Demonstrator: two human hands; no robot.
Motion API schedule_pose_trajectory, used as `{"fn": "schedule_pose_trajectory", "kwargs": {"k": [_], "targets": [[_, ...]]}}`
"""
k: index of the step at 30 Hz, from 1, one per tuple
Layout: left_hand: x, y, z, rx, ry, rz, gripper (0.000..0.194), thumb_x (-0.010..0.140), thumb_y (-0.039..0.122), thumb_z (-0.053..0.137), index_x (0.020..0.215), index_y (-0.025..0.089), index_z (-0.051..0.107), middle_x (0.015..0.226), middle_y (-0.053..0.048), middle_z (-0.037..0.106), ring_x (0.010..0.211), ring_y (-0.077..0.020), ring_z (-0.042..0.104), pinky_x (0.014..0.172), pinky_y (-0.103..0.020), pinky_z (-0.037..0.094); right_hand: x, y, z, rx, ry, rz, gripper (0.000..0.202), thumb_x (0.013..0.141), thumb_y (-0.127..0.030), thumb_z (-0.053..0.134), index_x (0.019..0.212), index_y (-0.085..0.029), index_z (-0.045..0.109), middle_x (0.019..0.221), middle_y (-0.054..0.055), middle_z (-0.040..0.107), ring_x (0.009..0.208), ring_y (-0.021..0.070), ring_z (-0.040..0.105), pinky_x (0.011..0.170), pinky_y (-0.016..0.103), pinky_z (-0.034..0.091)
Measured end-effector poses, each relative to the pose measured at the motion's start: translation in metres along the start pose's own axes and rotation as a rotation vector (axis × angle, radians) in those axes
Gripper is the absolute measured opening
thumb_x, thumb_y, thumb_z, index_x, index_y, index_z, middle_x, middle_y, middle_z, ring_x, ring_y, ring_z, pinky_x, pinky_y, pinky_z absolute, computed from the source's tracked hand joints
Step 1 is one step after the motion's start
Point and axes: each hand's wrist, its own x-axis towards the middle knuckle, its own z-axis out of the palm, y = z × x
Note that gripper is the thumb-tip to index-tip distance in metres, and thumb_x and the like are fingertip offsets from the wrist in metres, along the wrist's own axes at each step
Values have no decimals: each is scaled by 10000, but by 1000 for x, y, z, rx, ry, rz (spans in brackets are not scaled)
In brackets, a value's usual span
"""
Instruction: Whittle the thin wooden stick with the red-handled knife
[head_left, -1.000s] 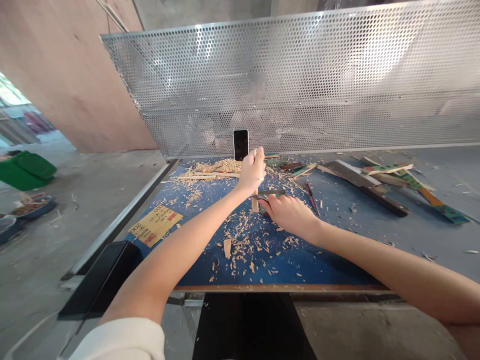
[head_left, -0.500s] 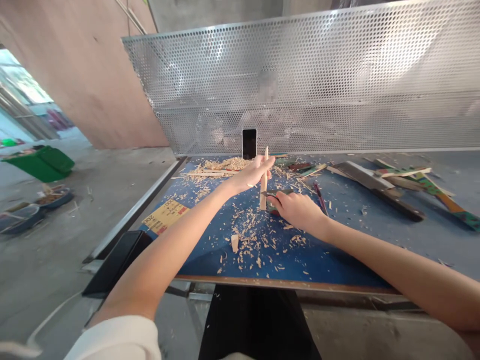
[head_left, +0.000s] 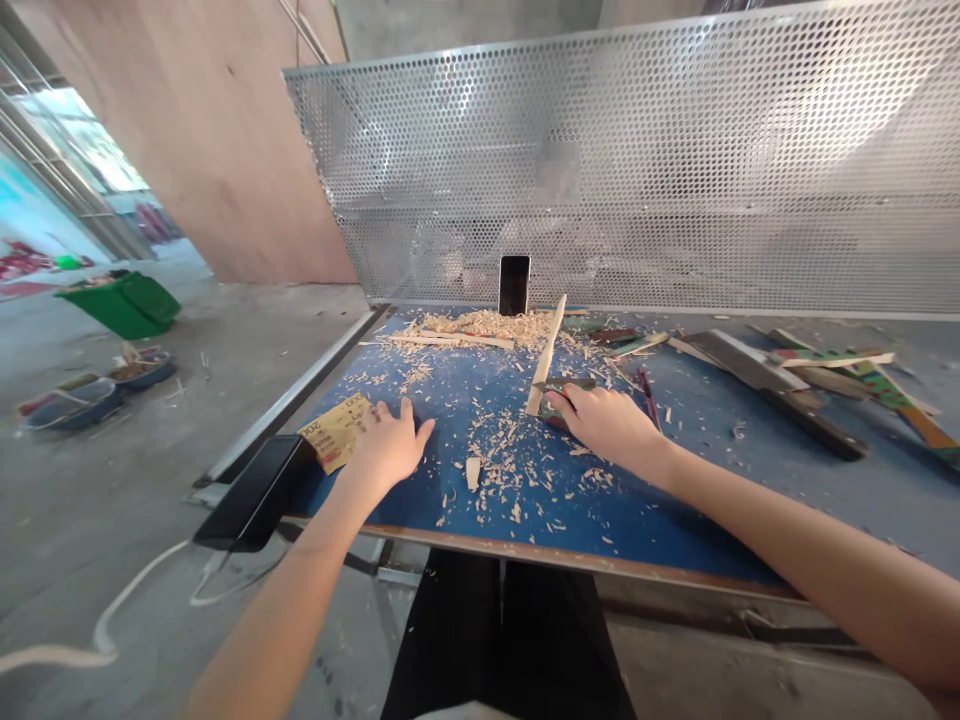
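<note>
My left hand (head_left: 391, 442) is spread over the inner edge of a yellow sheet of sandpaper (head_left: 335, 428) with printing on it. Whether the fingertips touch the sheet, I cannot tell. In my right hand (head_left: 604, 418) is a knife, its dark blade (head_left: 562, 383) pointing left. The blade crosses the lower part of a pale wooden strip (head_left: 550, 352), which leans to the right with its narrow end up. What holds the strip there is unclear. Below lie wood shavings (head_left: 514, 455) and a small wooden offcut (head_left: 472, 472).
A phone (head_left: 514, 285) stands against the perforated metal screen (head_left: 622, 180), behind heaped shavings. On the right are a cleaver (head_left: 776, 385), painted wood strips (head_left: 904, 405) and a dark red pen-like stick (head_left: 647, 395). A black box (head_left: 255, 495) with a white cable sits at the left edge.
My left hand has let go of the wooden strip and moved left and toward me, to the sandpaper. The strip now leans to the right. My right hand stays with the knife.
</note>
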Motion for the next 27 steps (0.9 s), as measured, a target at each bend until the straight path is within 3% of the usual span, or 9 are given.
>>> {"fn": "schedule_pose_trajectory", "kwargs": {"k": [3,6,9,12,14,16,19,24,27], "targets": [[-34,5,-5,-60,-27,95,732,1030,516,303,1646,122,270,1540,-287,479,1395,-447,493,1014,-513,466,-1,3,4,1,20,37,591,1068,-510,218,1076,-164,698,804,110,695,636,210,611,575,313,279],[-57,11,-9,-84,3,194,643,1032,482,323,1569,145,433,1528,-216,527,1389,-390,515,1040,-457,460,-1,7,9,-31,44,9,547,1062,-496,261,1111,-174,701,791,114,688,652,223,615,575,316,286],[-64,11,-8,-134,46,234,571,1039,475,310,1469,177,538,1467,-164,596,1344,-339,560,1029,-418,476,-2,10,11,-68,36,-77,466,1049,-435,328,1221,-186,682,872,125,701,684,228,625,573,314,298],[-59,-3,-4,-86,208,253,513,1037,397,302,1420,168,555,1472,-163,578,1361,-321,531,1058,-412,457,-3,8,7,-69,13,-74,480,1060,-421,301,1228,-181,682,889,124,702,689,225,631,572,309,307],[-52,-19,-4,7,275,205,490,1027,345,285,1330,112,592,1358,-209,627,1279,-337,575,1034,-421,463,-3,6,4,-54,4,-44,503,1069,-431,274,1194,-177,691,890,121,705,684,217,632,575,306,310],[-43,-34,-5,144,233,26,503,987,429,382,1174,43,643,1161,-276,670,1164,-419,615,963,-470,481,-4,4,1,-44,2,-42,506,1072,-431,265,1187,-182,691,921,123,712,685,214,632,572,309,307],[-30,-50,-9,150,86,-127,635,898,576,518,1157,6,627,1099,-311,675,1060,-457,656,849,-453,506,-3,3,2,-42,10,-68,500,1067,-429,275,1190,-175,688,914,124,715,676,226,629,551,321,286],[-9,-60,-13,-64,-52,-171,692,821,557,659,1262,34,555,1028,-258,732,938,-390,724,671,-351,488,-2,7,10,-1,52,-26,505,1055,-474,307,1120,-177,711,789,106,690,631,215,606,546,318,268],[-2,-62,-13,-111,23,-214,584,816,467,683,1208,45,588,1009,-242,743,936,-371,728,657,-336,476,-2,10,13,-15,64,-69,450,1041,-436,349,1175,-198,707,815,105,692,633,206,600,558,309,275]]}}
